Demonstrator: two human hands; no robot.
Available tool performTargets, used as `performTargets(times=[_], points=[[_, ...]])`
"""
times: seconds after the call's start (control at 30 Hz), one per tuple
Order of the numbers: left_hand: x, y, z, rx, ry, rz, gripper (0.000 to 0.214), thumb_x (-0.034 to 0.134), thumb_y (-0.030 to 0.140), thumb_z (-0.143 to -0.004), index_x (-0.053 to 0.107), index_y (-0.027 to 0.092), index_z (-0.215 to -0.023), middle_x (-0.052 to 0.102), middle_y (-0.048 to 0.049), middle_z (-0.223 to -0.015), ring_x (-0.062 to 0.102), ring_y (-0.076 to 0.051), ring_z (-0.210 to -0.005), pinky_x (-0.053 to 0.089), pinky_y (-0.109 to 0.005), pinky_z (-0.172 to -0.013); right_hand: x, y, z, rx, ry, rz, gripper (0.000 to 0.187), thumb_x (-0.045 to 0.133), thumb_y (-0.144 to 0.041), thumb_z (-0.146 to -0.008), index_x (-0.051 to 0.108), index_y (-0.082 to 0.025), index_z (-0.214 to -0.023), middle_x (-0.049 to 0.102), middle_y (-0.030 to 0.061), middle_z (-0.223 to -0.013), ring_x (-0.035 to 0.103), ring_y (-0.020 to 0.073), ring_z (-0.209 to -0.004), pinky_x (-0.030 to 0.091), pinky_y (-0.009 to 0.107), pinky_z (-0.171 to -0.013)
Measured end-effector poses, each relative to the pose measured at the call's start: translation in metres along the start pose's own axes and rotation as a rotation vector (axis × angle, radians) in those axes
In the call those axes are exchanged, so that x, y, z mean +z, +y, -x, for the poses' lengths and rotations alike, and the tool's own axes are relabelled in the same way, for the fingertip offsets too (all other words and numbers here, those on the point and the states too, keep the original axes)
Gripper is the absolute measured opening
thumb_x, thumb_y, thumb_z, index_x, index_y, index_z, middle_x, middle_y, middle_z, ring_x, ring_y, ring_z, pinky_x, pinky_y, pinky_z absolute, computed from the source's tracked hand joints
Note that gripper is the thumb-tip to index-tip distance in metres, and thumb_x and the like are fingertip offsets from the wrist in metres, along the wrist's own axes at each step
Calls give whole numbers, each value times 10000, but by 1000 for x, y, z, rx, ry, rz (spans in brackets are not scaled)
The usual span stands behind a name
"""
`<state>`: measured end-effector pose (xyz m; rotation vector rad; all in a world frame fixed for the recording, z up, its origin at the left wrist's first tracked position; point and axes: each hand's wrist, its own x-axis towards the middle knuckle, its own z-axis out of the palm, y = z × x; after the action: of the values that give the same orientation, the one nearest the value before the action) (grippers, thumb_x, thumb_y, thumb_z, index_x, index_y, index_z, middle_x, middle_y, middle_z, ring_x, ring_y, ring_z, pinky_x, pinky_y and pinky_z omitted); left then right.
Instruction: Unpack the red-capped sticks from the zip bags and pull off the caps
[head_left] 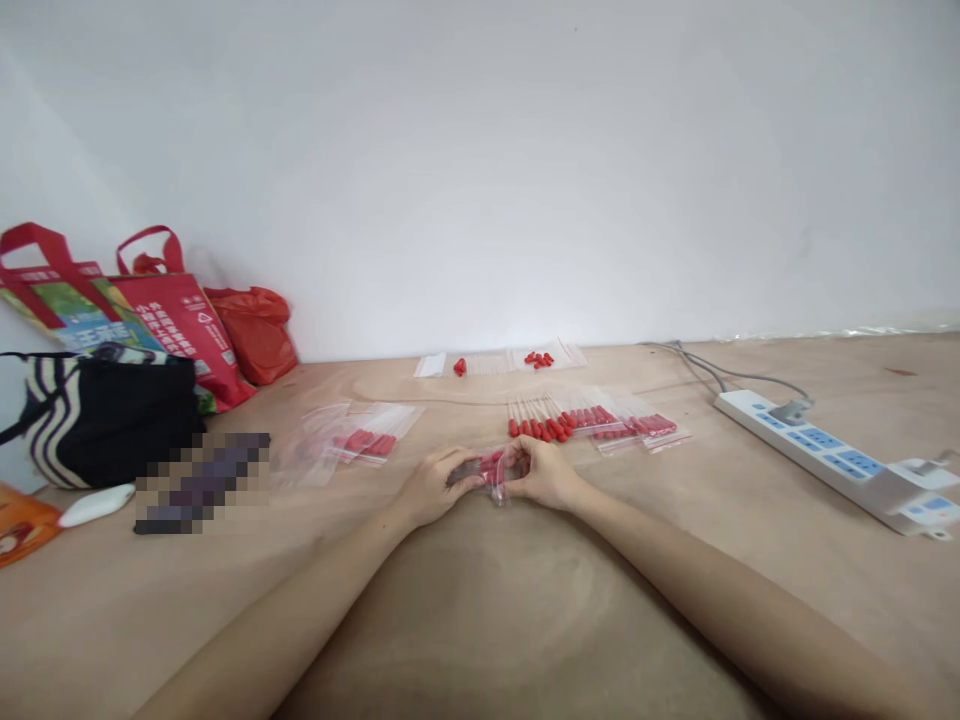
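Between my two hands is a small clear plastic bag [493,466] with red pieces inside. My left hand [442,484] pinches its left side, and my right hand [546,474] grips its right side with thumb and fingers. Just beyond my right hand lies a row of red-tipped sticks [541,428]. Filled clear bags [651,426] with red pieces overlap to the right of those sticks. Left of my left hand, more bags [373,440] hold similar red pieces. What exactly the pieces in the held bag are is partly hidden by glare and fingers.
At the wall lie loose red pieces [538,359] on clear bags and a white slip [430,365]. A power strip [832,455] with cables sits on the right. Shopping bags [180,320], a black striped bag [112,415], a white object [97,505] and a blurred-out dark item [206,485] occupy the left.
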<state>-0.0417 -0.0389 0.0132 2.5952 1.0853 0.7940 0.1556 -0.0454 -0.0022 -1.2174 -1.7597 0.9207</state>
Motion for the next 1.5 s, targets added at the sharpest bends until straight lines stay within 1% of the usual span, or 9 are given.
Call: performTargets(times=[0.17, 0.33, 0.47, 0.83, 0.97, 1.07, 1.17, 1.33, 1.5], points=[[-1, -1, 0, 3, -12, 12, 248, 542, 323, -777, 557, 194, -989, 627, -42, -964, 581, -164, -885, 451, -290, -789, 4, -3, 0, 59, -20, 14, 287, 739, -278, -485, 567, -165, -686, 587, -21, -652, 508, 87, -569, 396, 212, -543], [0, -3, 1, -6, -11, 20, 273, 541, 335, -778, 552, 200, -1015, 621, -37, -982, 576, -164, -901, 446, -289, -806, 6, -7, 4, 43, 37, 178, 239, 710, -315, -518, 577, -184, -666, 570, -33, -610, 507, 107, -572, 388, 235, -564], [-1, -3, 1, -16, -1, 40, 301, 549, 343, -772, 542, 206, -1039, 611, -34, -1003, 573, -163, -914, 447, -282, -809, 11, -6, 5, -13, 72, 108, 241, 685, -254, -542, 585, -186, -750, 610, -13, -719, 533, 109, -639, 408, 235, -609], [-1, -2, 0, -29, -34, 41, 303, 551, 346, -770, 544, 191, -1031, 615, -34, -985, 569, -162, -898, 440, -287, -801, 9, 0, 0, 31, -34, 99, 202, 669, -288, -544, 559, -170, -666, 582, -24, -636, 506, 90, -577, 397, 210, -554], [-2, -2, 0, -58, -47, 35, 322, 566, 358, -753, 552, 182, -1023, 618, -40, -983, 569, -172, -896, 441, -299, -802, 2, 1, -2, 45, -54, 64, 197, 663, -230, -536, 555, -163, -687, 560, -32, -632, 485, 73, -557, 387, 188, -525], [-2, -3, 0, -74, -62, 36, 335, 575, 361, -745, 554, 177, -1024, 617, -44, -994, 564, -177, -906, 439, -306, -810, -8, 3, -4, 39, -123, 33, 235, 645, -184, -545, 570, -156, -765, 529, -44, -623, 459, 59, -528, 368, 176, -493], [-2, -4, 0, -83, -69, 37, 346, 577, 365, -744, 551, 178, -1033, 614, -46, -1009, 557, -179, -920, 432, -314, -824, -14, 5, -5, -7, -179, 39, 280, 687, -238, -528, 578, -154, -772, 521, -37, -661, 455, 63, -553, 371, 183, -509], [-2, -5, -1, -65, -69, 39, 337, 583, 355, -741, 552, 189, -1033, 616, -38, -1006, 553, -176, -924, 427, -313, -830, -15, 1, -6, -97, -102, 236, 251, 716, -251, -496, 562, -156, -669, 536, -12, -728, 457, 80, -616, 375, 205, -570], [-1, -6, 0, -75, -69, 27, 356, 580, 375, -739, 548, 180, -1036, 613, -45, -1012, 554, -181, -927, 427, -316, -830, -25, -6, -7, 7, -167, 283, 195, 664, -174, -518, 502, -167, -626, 473, -65, -555, 413, 59, -498, 315, 182, -470]])
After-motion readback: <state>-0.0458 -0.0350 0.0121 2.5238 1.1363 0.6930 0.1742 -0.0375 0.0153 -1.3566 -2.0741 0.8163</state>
